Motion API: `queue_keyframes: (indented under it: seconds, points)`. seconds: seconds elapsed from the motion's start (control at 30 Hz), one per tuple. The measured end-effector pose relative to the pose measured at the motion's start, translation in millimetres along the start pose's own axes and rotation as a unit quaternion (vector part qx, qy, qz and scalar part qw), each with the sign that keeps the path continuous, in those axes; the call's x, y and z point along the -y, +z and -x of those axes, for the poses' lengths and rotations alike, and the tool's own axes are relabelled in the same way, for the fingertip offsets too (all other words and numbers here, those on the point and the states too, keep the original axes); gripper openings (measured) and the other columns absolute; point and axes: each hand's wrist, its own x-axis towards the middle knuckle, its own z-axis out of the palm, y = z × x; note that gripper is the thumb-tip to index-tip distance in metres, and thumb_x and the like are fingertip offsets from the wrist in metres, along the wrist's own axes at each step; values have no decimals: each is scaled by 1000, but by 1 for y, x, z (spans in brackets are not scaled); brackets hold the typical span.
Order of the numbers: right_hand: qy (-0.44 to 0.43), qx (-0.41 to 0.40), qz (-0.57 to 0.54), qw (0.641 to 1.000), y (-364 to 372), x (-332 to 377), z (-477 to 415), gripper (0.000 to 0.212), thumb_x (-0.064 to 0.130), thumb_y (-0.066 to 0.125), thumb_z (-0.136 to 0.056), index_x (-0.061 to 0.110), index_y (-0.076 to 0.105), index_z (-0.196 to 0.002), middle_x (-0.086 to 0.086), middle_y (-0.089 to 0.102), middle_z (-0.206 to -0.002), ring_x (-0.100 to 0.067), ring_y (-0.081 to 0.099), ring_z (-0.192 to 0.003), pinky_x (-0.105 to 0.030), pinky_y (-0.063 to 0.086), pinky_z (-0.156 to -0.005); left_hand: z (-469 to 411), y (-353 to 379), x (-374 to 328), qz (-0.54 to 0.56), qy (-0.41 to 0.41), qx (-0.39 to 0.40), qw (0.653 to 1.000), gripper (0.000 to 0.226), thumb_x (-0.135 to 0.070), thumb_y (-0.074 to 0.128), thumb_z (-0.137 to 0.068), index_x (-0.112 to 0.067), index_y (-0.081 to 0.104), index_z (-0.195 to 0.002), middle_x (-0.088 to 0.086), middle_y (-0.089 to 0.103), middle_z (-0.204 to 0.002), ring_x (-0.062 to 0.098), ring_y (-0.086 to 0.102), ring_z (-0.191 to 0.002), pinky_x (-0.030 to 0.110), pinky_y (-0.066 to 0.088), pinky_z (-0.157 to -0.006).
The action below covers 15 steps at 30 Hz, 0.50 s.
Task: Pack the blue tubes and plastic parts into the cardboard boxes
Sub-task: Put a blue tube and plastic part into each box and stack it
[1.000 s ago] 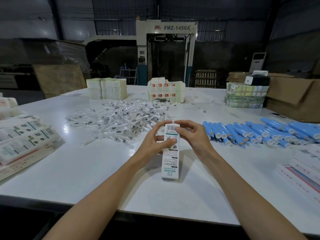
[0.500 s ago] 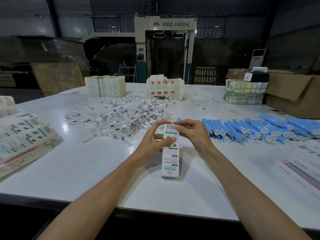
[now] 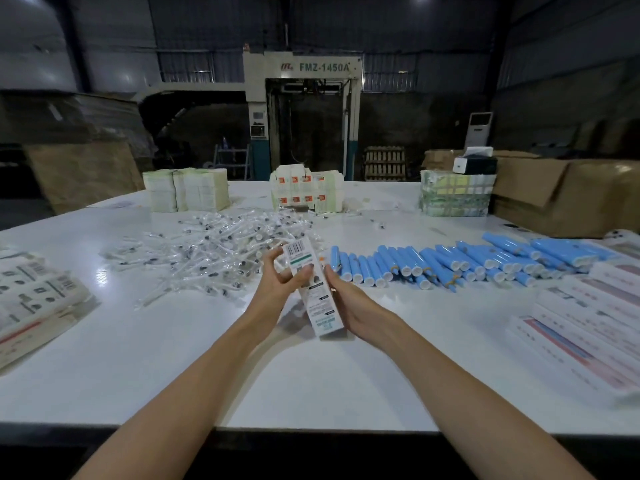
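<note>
A narrow white cardboard box (image 3: 313,287) with a barcode and green stripe sits tilted between my hands above the table's middle, top end leaning left. My left hand (image 3: 278,282) grips its upper part, fingers curled around the left side. My right hand (image 3: 349,304) holds the lower right side, fingers along the box. Several blue tubes (image 3: 450,265) with white caps lie in a row to the right. A heap of clear plastic parts (image 3: 214,258) in wrappers lies behind and left of my hands.
Flat printed box blanks lie at the left edge (image 3: 34,296) and right edge (image 3: 588,323). Stacks of packed boxes (image 3: 187,194), (image 3: 306,192) and a wrapped bundle (image 3: 453,197) stand at the back. Brown cartons (image 3: 561,195) stand far right. The white table (image 3: 311,393) ends near me.
The box was upright with both hands at its top flap; now it is tilted, top leaning left, and my right hand has slid down to its lower side.
</note>
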Motion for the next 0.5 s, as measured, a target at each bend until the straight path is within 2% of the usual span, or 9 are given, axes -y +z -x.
queue_keyframes:
  seconds: [0.1,0.23,0.33,0.4,0.5]
  points:
    - [9,34,7,999,1,6,7,57,71,47,-99,30,74,-127,-19,72,-126,-36,71,-111,-50,57,-98,-1,0,1,-49,12,3,999,65,-44,84,-87,-15,55,-137,7,80,-119,27,76,-113,44,60,-99]
    - [-11,29,66,997,-5,8,15,58,79,48,-93,40,72,-128,-14,74,-125,-33,70,-118,-51,56,-103,2,-1,-1,-123,27,19,992,63,-65,78,-83,-23,64,-128,-3,79,-119,14,73,-113,33,56,-94]
    - [-34,30,92,995,-14,10,25,59,77,56,-91,35,72,-129,-10,74,-124,-30,72,-112,-44,60,-91,4,4,1,-212,37,23,976,55,-68,72,-92,-32,59,-132,-10,75,-117,2,69,-103,32,57,-92]
    - [-51,-5,152,987,-20,18,37,54,78,57,-90,38,73,-122,-2,78,-116,-23,76,-104,-40,60,-85,7,6,2,-248,39,31,968,56,-64,66,-94,-36,48,-139,-10,69,-114,-1,67,-98,29,56,-87]
    - [-103,-132,276,946,-38,36,58,51,77,50,-93,34,73,-109,4,77,-108,-9,70,-88,-32,52,-81,16,5,6,-307,42,86,947,50,-57,60,-102,-41,45,-147,-15,67,-105,3,66,-96,33,58,-82]
